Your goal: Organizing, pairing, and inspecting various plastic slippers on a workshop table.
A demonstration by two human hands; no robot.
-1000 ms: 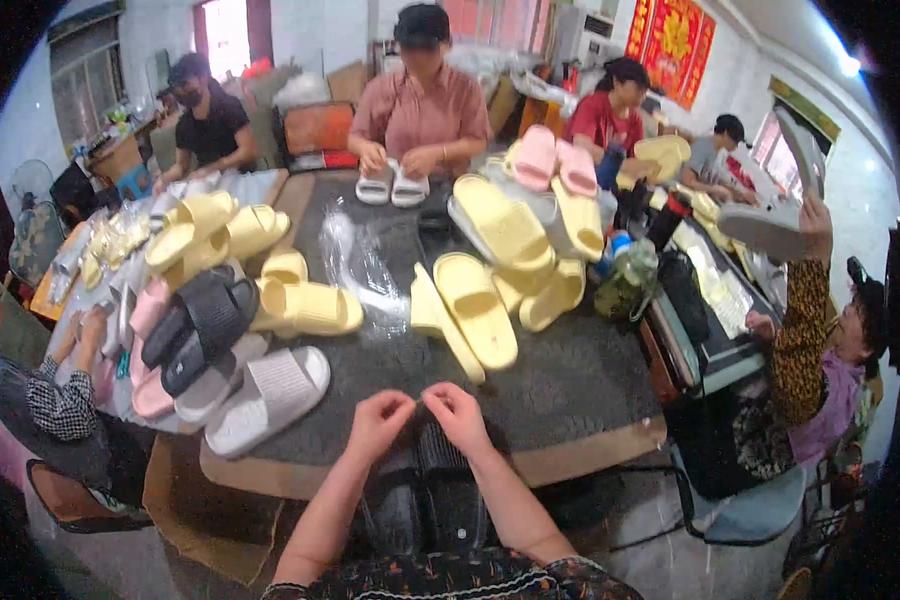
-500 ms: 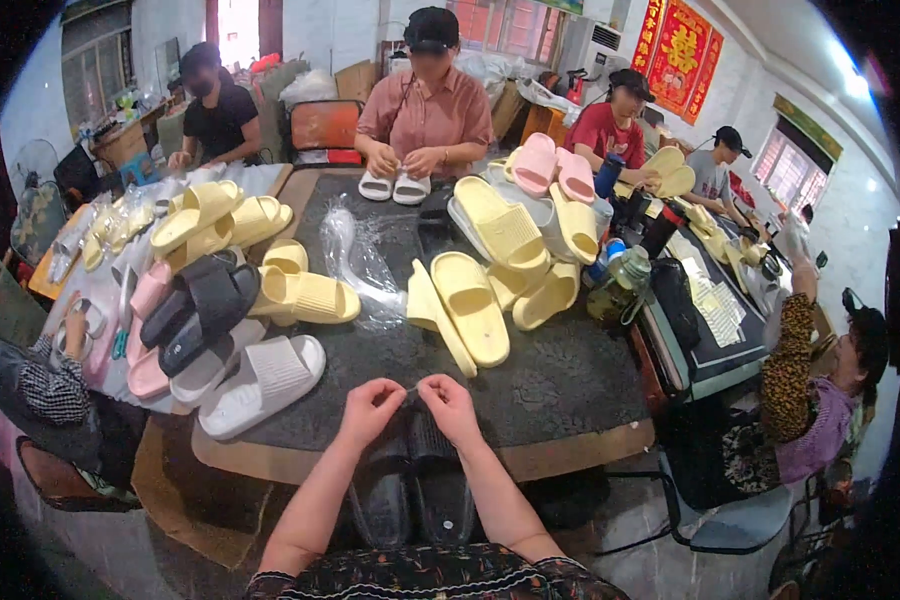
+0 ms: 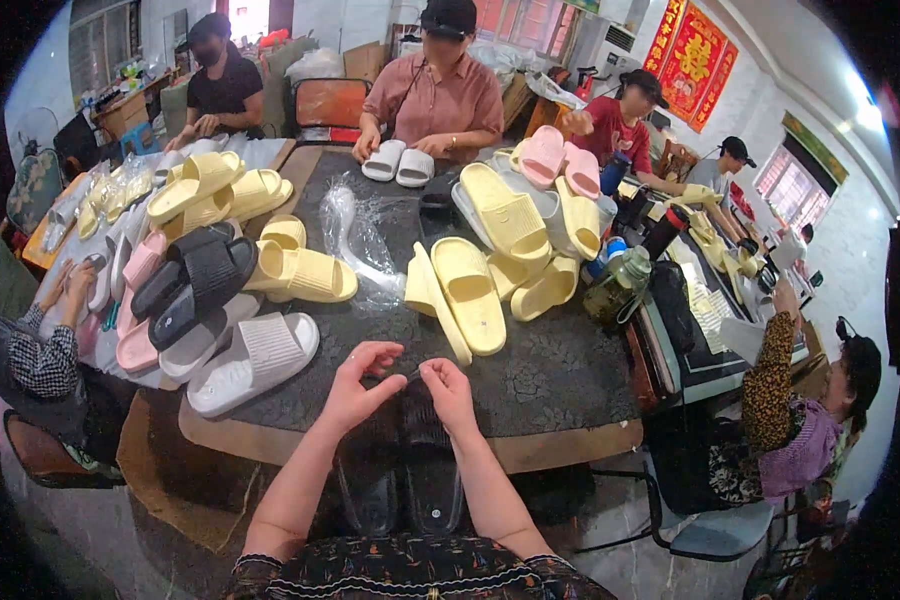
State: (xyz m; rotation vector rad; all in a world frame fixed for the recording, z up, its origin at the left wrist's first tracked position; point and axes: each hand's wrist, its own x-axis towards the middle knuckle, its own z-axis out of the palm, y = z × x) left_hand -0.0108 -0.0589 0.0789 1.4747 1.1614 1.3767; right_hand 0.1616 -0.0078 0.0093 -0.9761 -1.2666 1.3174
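At the near edge of the table, my left hand (image 3: 358, 390) is open, its thumb and fingers apart and nothing in them. Close beside it on the right, my right hand (image 3: 450, 398) is closed in a pinch; whatever lies between its fingertips is too small to name. A pair of black slippers (image 3: 368, 495) is below my hands, partly hidden by them and jutting over the table edge toward me. Just beyond my hands, a pair of yellow slippers (image 3: 475, 310) rests on the dark tabletop, one tilted against the other.
White slippers (image 3: 260, 365), black slippers (image 3: 192, 290) and yellow ones are heaped at the left. A clear plastic bag (image 3: 355, 245) lies mid-table. More yellow and pink slippers (image 3: 543, 158) pile up at the right, near a green bottle (image 3: 620, 285). Several co-workers sit around.
My left hand has opened and drawn away from my right fingertips, which stay pinched. Across the table, the co-worker's hands have shifted around the white slippers. The view has tilted slightly.
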